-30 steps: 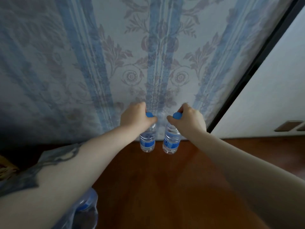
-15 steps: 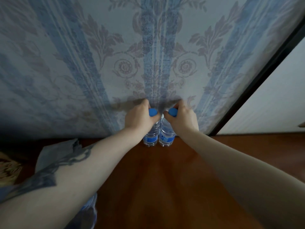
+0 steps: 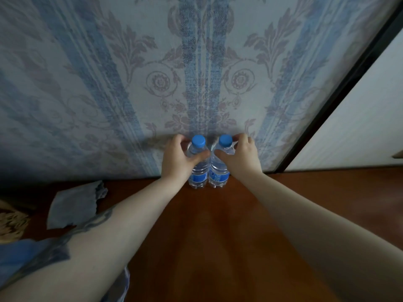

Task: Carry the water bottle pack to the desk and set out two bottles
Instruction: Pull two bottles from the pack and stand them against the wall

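Bottles: two, clear plastic, blue caps, blue labels low on the body. Left bottle (image 3: 198, 164) and right bottle (image 3: 218, 168) stand upright on the table (image 3: 218, 236), touching side by side, close against the patterned wall (image 3: 109, 83). Left hand (image 3: 177, 159) curled around the upper part of the left bottle, thumb across its front. Right hand (image 3: 238, 156) likewise wrapped on the right bottle's shoulder. Caps uncovered. Torn plastic wrap (image 3: 74, 205) lies at table left.

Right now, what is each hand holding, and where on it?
Left hand grips the left bottle around its shoulder below the cap; right hand grips the right bottle likewise.
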A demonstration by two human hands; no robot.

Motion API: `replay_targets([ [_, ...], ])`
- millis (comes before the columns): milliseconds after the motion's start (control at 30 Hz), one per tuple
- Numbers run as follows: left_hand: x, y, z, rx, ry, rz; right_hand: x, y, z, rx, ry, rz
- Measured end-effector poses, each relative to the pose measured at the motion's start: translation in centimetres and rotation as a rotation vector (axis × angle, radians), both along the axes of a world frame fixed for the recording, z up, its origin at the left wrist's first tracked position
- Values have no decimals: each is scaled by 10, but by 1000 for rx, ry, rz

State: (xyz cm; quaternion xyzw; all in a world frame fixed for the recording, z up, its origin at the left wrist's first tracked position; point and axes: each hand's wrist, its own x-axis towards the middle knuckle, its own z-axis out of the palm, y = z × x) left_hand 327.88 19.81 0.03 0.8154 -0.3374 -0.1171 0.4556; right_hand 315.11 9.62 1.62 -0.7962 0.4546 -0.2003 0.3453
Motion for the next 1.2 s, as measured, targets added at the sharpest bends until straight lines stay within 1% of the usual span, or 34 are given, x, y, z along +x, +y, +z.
replay_targets([
  [67, -1, 3, -3, 7, 38, 38, 0, 1, -2, 39, 2, -29],
  [167, -5, 4, -4, 1, 103, 79, 3, 4, -2, 115, -45, -90],
  [233, -7, 3, -2, -18, 124, 99, 7, 5, -1, 119, -57, -132],
  [300, -8, 0, 1, -33, 115, 105, 10, 6, 1, 81, -41, -151],
  [467, -12, -3, 5, -8, 40, 75, 14, 6, 2, -19, 45, -113],
  [667, -10, -2, 7, 23, 30, 71, 14, 5, 6, -94, 113, -63],
  [833, -7, -2, 9, 64, 32, 50, 11, -4, 14, -32, 104, 46],
  [967, -5, -2, 12, 88, 36, 35, 11, -6, 19, -1, 94, 38],
  [1100, -3, -3, 13, 113, 35, 19, 5, -3, 21, -32, 53, 14],
  [1200, -3, -3, 14, 119, 31, 13, 1, -2, 20, -60, 81, 17],
])
